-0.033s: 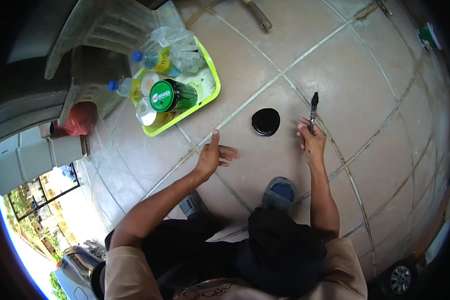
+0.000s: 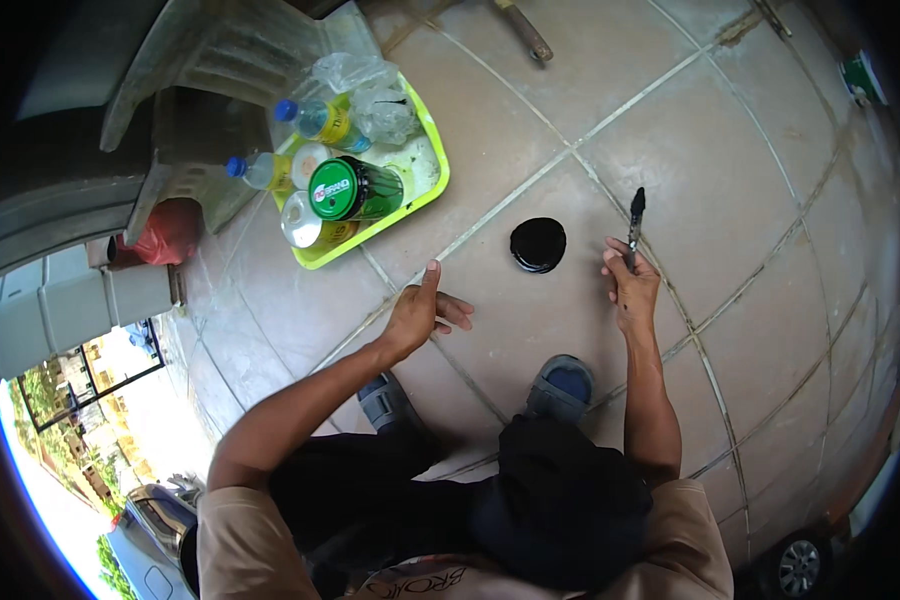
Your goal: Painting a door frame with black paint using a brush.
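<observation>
My right hand [image 2: 634,285] is closed around the handle of a small paintbrush [image 2: 636,222], whose black-coated bristles point up and away from me. Dark smudges mark that hand. To its left, on the tiled floor, is a round, glossy black thing [image 2: 538,245]; whether it is a shallow dish or a lid full of black paint I cannot tell. My left hand [image 2: 425,312] hovers over the tiles to the left of it, thumb up and fingers apart, holding nothing. Neither hand touches the round black thing.
A yellow-green tray [image 2: 378,232] at the upper left carries a green-lidded jar [image 2: 355,188], plastic bottles [image 2: 325,122], cans and clear plastic bags [image 2: 383,115]. A wooden-handled tool [image 2: 526,33] lies at the far edge. My sandalled foot [image 2: 560,388] is near the round black thing.
The whole scene has shifted slightly to the right in view. My left fingers, blurred before, now look sharper and a little lower. The brush stays in my right hand.
</observation>
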Demonstrator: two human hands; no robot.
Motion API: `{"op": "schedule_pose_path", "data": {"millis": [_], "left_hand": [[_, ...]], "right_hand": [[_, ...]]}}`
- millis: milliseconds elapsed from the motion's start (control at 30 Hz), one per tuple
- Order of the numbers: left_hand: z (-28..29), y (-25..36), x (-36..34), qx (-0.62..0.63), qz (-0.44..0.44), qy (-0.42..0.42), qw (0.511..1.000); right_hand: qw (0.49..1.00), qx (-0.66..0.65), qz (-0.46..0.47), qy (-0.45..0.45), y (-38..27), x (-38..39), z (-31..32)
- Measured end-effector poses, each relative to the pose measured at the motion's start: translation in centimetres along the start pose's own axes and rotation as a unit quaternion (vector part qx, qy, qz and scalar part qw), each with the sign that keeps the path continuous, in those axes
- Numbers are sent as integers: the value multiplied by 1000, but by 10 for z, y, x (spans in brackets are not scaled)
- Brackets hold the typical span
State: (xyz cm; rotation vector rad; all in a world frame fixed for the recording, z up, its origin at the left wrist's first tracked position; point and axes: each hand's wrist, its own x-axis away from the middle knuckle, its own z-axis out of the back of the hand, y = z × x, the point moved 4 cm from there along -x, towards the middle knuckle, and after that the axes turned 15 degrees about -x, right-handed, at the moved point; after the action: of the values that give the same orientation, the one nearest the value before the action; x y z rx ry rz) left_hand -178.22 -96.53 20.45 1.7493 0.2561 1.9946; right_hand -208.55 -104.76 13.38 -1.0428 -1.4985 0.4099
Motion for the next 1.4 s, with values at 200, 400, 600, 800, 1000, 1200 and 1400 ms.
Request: {"op": "schedule_pose_path", "data": {"millis": [200,400,600,800,1000,1200,1400], "left_hand": [[77,60,66,-292,-238,80,923],[159,66,73,-189,-290,186,920],[197,85,57,-577,-251,350,694],[206,97,30,-626,-244,293,680],[209,99,11,-675,-245,237,654],[217,100,3,-690,-257,229,637],[216,100,-6,-682,-278,244,631]], "right_hand": [[996,52,53,-52,-26,16,-1],[986,108,76,-98,-66,28,-11],[984,133,69,-91,-89,67,-17],[986,141,53,-75,-84,95,-10],[988,132,45,-63,-76,105,-14],[988,139,44,-50,-69,108,-16],[987,147,50,-46,-66,107,-22]]}}
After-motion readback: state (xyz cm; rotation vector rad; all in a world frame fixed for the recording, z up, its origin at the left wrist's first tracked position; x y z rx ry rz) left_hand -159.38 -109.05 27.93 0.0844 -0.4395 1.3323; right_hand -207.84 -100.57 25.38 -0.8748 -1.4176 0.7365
